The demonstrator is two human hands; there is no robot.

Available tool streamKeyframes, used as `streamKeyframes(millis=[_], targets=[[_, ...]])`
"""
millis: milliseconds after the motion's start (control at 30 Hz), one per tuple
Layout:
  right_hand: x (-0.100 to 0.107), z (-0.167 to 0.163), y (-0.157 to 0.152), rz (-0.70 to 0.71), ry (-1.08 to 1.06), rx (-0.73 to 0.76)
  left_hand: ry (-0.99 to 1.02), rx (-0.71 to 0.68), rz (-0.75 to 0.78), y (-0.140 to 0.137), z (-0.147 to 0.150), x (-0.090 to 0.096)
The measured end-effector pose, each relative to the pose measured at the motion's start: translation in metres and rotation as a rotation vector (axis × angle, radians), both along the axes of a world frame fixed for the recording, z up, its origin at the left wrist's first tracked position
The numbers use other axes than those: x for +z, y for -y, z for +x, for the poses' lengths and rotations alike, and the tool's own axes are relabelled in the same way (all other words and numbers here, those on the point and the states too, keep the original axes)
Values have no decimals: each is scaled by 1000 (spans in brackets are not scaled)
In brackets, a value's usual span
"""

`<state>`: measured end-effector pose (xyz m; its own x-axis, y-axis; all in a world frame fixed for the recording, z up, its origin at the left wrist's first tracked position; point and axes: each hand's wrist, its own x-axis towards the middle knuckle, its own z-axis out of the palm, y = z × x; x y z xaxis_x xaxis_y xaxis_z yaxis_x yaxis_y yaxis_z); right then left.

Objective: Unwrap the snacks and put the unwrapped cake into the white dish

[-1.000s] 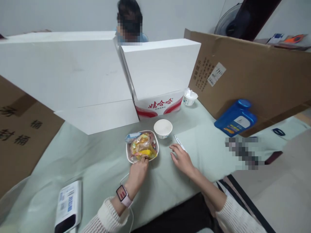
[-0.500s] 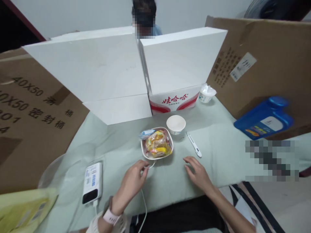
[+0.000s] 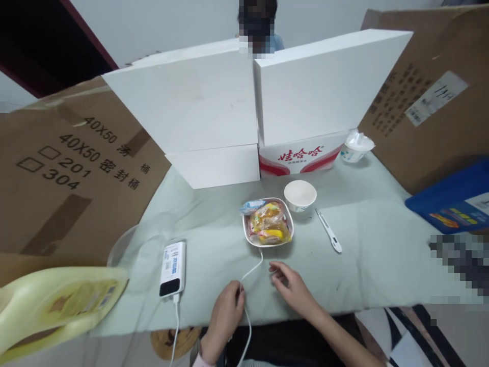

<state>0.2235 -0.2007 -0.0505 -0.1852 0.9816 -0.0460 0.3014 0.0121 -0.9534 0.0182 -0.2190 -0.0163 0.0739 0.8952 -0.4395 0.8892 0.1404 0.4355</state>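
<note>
My left hand (image 3: pixel 226 308) is at the front edge of the table, thumb and fingers pinched on a white charging cable (image 3: pixel 252 269). From there the cable runs up to the near side of a white square bowl (image 3: pixel 246 233) and also drops towards my lap. Several wrapped snacks (image 3: pixel 269 221) fill that bowl. My right hand (image 3: pixel 292 290) hovers to the right of the cable, fingers loosely bent and apart, holding nothing. Behind the square bowl, to its right, stands a round white paper bowl (image 3: pixel 300 194). A white utility knife (image 3: pixel 328 232) lies right of both bowls.
A white power bank (image 3: pixel 172 269) with a plugged-in cable lies left, beside a clear plastic lid (image 3: pixel 133 260). A yellow bottle (image 3: pixel 64 306) and a blue bottle (image 3: pixel 451 199) flank the table. White boxes (image 3: pixel 183 107) stand at the back; a person (image 3: pixel 257 25) is behind them.
My left hand has drawn back from the square bowl towards the table edge with the cable. My right hand has come a little closer to it. The view has turned left.
</note>
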Motion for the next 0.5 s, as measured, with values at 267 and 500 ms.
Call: streamKeyframes(millis=[267,500], targets=[[7,-23,3,2,38,237,75,285,61,4,-70,26],[10,-28,22,-111,65,300,-354,672,460,-27,-154,37]])
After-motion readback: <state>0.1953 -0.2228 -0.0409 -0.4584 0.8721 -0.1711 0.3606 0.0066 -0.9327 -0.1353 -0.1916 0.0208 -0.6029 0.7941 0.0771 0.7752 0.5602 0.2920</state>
